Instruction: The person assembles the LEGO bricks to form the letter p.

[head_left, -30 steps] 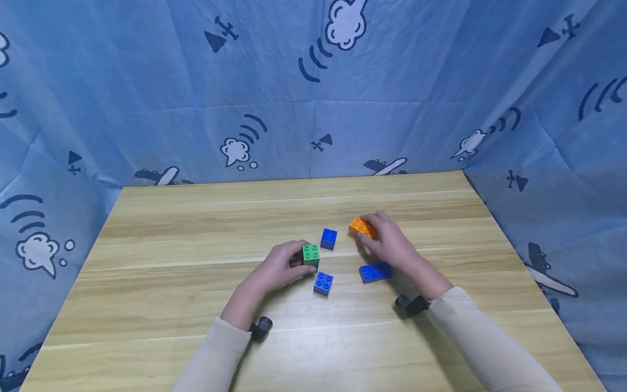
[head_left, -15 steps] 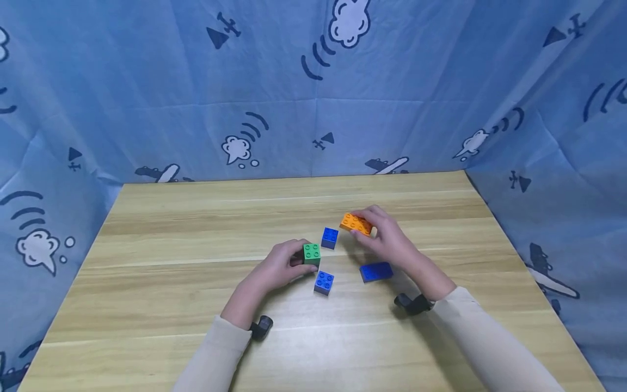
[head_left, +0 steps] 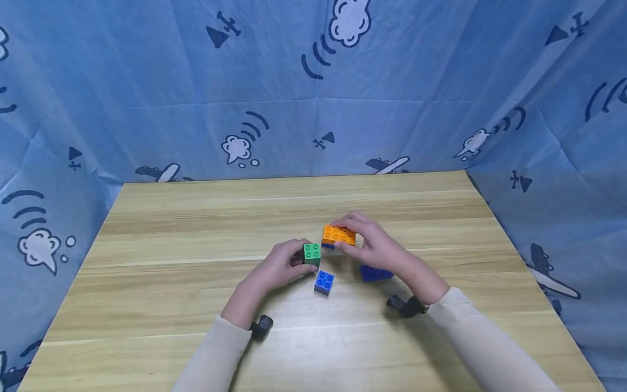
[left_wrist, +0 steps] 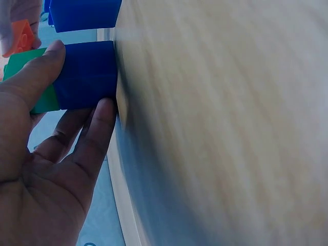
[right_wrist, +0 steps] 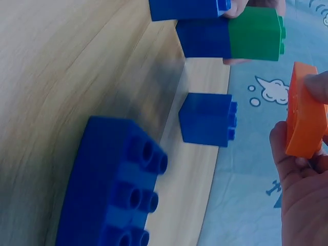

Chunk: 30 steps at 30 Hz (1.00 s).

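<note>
Two Hands Grip Coloured Bricks at a Wood-Grain Worktop

From the left, a light sleeve (head_left: 213,354) of smooth cloth leads to the left hand (head_left: 281,264). This hand grasps a small stack, with the thumb on one side and the fingers on the other. The upper part is a green brick (head_left: 312,251), square on top, with four round studs; directly below it is a dark blue brick (left_wrist: 84,76) with flat, smooth walls. Both look like plastic, and the stack stands upright on the worktop (head_left: 196,228), whose surface is pale with long streaks of grain.

Just beside the left thumb, on the nearer side, sits a square blue brick (head_left: 324,283) with four studs. Farther back is another blue brick (right_wrist: 205,119), also with its studs upward and near the green one.

Over this farther brick is an orange brick (head_left: 338,235), oblong, with two rows of studs. The right wrist view shows a gap between these two. The right hand (head_left: 374,245) pinches the orange brick between thumb and fingers, so it lies at the fingertips, to the left of the palm.

Below the right hand, a long blue brick (head_left: 376,274) rests on the worktop, studs upward, apart from the others.
</note>
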Available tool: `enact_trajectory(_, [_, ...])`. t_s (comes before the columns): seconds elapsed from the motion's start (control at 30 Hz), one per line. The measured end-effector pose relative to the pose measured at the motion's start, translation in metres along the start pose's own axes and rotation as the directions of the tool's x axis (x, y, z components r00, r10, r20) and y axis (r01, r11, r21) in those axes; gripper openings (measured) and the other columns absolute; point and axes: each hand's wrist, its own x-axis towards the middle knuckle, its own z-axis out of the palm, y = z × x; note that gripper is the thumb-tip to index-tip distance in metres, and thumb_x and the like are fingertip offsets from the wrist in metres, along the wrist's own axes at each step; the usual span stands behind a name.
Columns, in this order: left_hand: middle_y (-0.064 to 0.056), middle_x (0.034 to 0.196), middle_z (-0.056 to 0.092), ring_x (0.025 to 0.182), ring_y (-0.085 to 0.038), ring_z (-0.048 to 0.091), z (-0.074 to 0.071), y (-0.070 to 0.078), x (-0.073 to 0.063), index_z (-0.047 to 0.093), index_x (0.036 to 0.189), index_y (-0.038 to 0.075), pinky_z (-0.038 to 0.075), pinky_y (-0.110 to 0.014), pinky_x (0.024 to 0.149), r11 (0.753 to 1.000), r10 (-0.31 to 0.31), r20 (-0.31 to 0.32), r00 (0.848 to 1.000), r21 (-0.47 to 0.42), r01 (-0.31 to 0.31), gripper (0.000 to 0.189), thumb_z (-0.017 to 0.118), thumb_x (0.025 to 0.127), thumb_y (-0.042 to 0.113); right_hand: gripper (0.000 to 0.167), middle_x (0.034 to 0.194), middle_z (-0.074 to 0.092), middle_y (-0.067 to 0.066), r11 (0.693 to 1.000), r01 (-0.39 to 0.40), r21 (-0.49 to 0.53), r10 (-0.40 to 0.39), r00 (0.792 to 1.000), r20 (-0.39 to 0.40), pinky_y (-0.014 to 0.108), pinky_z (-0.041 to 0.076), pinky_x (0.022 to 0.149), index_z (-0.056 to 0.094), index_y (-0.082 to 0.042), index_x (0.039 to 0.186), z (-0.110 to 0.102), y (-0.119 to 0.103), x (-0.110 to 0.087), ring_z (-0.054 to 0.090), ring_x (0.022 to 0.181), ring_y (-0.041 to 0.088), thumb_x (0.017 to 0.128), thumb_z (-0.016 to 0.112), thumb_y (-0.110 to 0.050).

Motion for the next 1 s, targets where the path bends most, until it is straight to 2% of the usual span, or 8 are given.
enact_trajectory(0.3, [0.000,0.108,0.071,0.101,-0.015,0.063,-0.001,0.001,-0.001,0.068,0.119,0.016,0.060,-0.035,0.095,1.000,0.006,0.008,1.000,-0.009,-0.006,0.026,0.079,0.095,0.021,0.037,0.123,0.067,0.003,1.000,0.015,0.027,-0.016,0.999,0.042,0.031,0.061,0.093,0.069,-0.011,0.132,0.007,-0.010,0.006,0.061,0.106,0.017,0.097,0.076,-0.022])
enact_trajectory(0.6, [-0.002,0.122,0.072,0.114,-0.018,0.067,-0.001,0.001,-0.001,0.067,0.129,0.016,0.060,-0.041,0.107,0.999,-0.023,0.016,1.000,-0.031,0.023,0.034,0.078,0.096,0.021,0.040,0.126,0.069,0.006,0.998,0.043,0.055,-0.047,0.996,0.076,0.026,0.059,0.088,0.069,-0.010,0.134,0.012,-0.011,0.009,0.061,0.108,0.018,0.096,0.078,-0.018])
enact_trajectory(0.8, [-0.003,0.126,0.071,0.118,-0.019,0.067,-0.001,0.001,-0.001,0.067,0.130,0.016,0.058,-0.042,0.110,0.999,-0.035,0.021,0.999,-0.034,0.036,0.035,0.077,0.097,0.021,0.039,0.124,0.069,0.005,0.995,0.043,0.087,-0.052,0.993,0.108,0.026,0.060,0.090,0.069,-0.010,0.133,0.015,-0.012,0.011,0.061,0.108,0.017,0.096,0.077,-0.019])
enact_trajectory(1.0, [-0.004,0.126,0.071,0.119,-0.020,0.068,-0.001,0.001,-0.002,0.065,0.133,0.014,0.059,-0.041,0.109,0.999,-0.010,0.019,1.000,-0.049,0.010,0.038,0.076,0.097,0.021,0.036,0.124,0.069,0.004,0.993,0.055,0.105,-0.068,0.991,0.119,0.026,0.059,0.092,0.070,-0.011,0.132,0.017,-0.011,0.012,0.062,0.108,0.016,0.096,0.076,-0.018])
